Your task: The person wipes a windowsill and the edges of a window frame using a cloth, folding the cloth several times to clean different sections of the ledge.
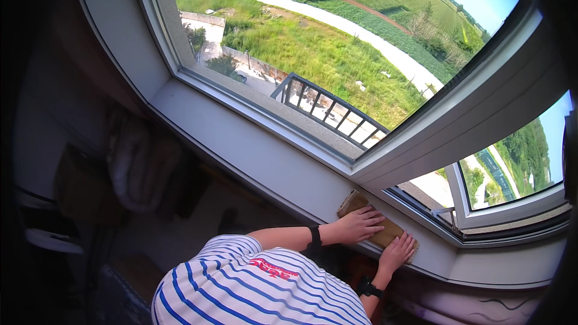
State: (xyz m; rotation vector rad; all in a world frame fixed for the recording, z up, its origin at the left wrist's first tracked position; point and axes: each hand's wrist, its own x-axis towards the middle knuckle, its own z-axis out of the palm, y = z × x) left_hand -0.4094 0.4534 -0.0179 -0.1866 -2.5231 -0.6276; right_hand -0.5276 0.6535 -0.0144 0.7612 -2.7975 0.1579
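A folded tan cloth (387, 233) lies lengthwise on the white inner windowsill (253, 149), below the window's thick upright post. My left hand (361, 225) rests palm down across its middle, fingers stretched out and a little apart. On the cloth's right end lies my right hand (398, 252), its fingers slightly bent and spread over the top. Neither hand is visibly closed around the cloth. The palms hide part of it. Each wrist wears a black band.
A fixed pane (307, 54) rises behind the sill. At right, an open window sash (510, 216) tilts outward on a metal stay (442, 211). Outside is a dark metal railing (334, 108). Dim, unclear items stand below the sill at left.
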